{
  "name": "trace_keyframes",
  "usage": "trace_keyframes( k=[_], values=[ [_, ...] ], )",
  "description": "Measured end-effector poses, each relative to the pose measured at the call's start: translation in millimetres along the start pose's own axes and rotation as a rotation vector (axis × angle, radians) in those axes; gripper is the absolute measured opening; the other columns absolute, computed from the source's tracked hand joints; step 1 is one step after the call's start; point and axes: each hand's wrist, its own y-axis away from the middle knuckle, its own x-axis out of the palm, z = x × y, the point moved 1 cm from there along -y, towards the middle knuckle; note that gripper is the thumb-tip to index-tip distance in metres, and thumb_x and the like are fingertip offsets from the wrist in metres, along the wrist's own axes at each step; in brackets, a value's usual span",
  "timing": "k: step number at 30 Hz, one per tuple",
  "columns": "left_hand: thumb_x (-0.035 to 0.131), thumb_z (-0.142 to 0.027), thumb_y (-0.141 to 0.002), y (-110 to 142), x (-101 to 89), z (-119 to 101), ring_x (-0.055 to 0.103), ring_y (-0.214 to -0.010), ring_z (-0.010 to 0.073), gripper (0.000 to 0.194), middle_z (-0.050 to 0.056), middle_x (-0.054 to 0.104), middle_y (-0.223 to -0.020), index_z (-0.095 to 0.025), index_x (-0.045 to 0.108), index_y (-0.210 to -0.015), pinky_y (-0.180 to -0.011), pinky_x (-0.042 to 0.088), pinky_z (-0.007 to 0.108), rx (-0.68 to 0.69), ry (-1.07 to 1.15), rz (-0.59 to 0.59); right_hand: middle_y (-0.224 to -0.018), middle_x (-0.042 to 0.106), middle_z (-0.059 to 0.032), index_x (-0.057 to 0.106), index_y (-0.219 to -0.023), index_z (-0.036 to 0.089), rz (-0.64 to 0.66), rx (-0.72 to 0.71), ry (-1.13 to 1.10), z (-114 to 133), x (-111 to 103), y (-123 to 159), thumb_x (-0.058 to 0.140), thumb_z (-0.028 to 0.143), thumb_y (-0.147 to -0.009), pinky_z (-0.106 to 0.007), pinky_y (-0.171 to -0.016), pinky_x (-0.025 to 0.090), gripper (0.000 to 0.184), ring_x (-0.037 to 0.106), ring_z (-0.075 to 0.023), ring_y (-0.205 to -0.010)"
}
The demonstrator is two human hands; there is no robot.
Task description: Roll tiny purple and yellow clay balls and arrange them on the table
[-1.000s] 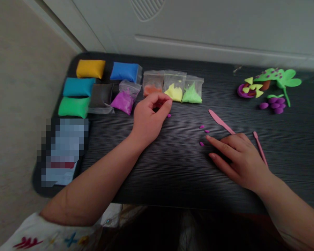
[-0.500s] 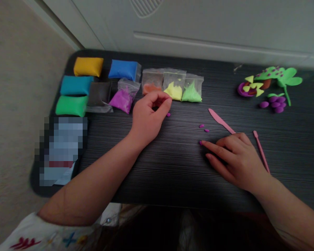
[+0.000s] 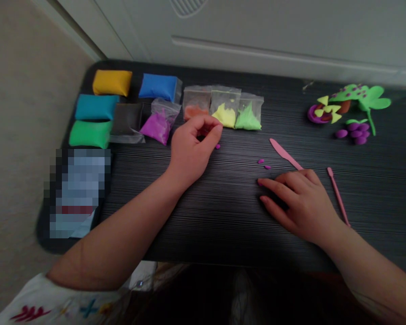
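Observation:
My right hand [image 3: 299,205] rests on the dark table with its index fingertip on a small purple clay piece [image 3: 260,183], which it mostly covers. The thumb is apart from that finger. Just beyond lie two more purple clay bits [image 3: 264,164]. A pink plastic knife [image 3: 284,152] runs up to the knuckles of this hand. My left hand [image 3: 196,146] is in front of the clay bags, thumb and fingertips curled together; whatever they hold, if anything, is hidden. Beside its thumb sits another purple clay bit [image 3: 218,146].
Zip bags of orange [image 3: 195,110], yellow [image 3: 225,115], green [image 3: 248,119] and purple clay [image 3: 157,126] line the back, left of which lie several full clay packs [image 3: 96,107]. A pixelated phone-like object [image 3: 79,194] is at left. Clay figures [image 3: 357,131] and a pink stick tool [image 3: 338,196] are at right.
My right index fingertip has slid slightly over the purple piece, now covering more of it, and the thumb has shifted left. The left hand holds its place. The view has tilted slightly.

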Motion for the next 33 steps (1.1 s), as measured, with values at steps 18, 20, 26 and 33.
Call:
trace_keyframes(
  k=[18, 20, 26, 33],
  values=[
    [0.053, -0.025, -0.079, 0.4, 0.3, -1.9, 0.056, -0.062, 0.0086, 0.010, -0.003, 0.061, -0.071, -0.020, 0.061, -0.077, -0.058, 0.045, 0.021, -0.010, 0.022, -0.018, -0.085, 0.057, -0.0038, 0.054, -0.111, 0.022, 0.023, -0.002, -0.026, 2.8, 0.7, -0.8, 0.050, 0.036, -0.081, -0.038, -0.076, 0.035, 0.033, 0.052, -0.0185, -0.079],
    [0.053, -0.025, -0.079, 0.2, 0.2, -1.9, 0.056, -0.062, 0.0087, 0.010, -0.003, 0.061, -0.071, -0.020, 0.061, -0.077, -0.058, 0.045, 0.021, -0.009, 0.022, -0.020, -0.085, 0.057, -0.0039, 0.053, -0.112, 0.022, 0.009, 0.002, -0.046, 2.0, -0.3, -0.4, 0.051, 0.035, -0.081, -0.038, -0.076, 0.035, 0.034, 0.052, -0.0185, -0.080],
    [0.053, -0.025, -0.079, 0.1, -0.4, -3.1, 0.055, -0.063, 0.0088, 0.010, -0.003, 0.061, -0.070, -0.020, 0.061, -0.077, -0.059, 0.045, 0.022, -0.016, -0.011, -0.019, -0.088, 0.059, -0.0055, 0.050, -0.114, 0.019, -0.093, 0.086, -0.186, -3.8, -4.8, -0.4, 0.057, 0.030, -0.078, -0.034, -0.074, 0.039, 0.038, 0.053, -0.0176, -0.082],
    [0.054, -0.026, -0.078, 0.2, 0.2, -2.8, 0.057, -0.063, 0.0091, 0.010, -0.003, 0.062, -0.070, -0.020, 0.061, -0.077, -0.060, 0.046, 0.022, -0.038, 0.009, -0.020, -0.085, 0.061, -0.0032, 0.055, -0.105, 0.021, -0.079, 0.117, -0.173, -4.0, 2.1, -2.7, 0.057, 0.033, -0.078, -0.035, -0.074, 0.038, 0.029, 0.054, -0.0166, -0.079]
  ],
)
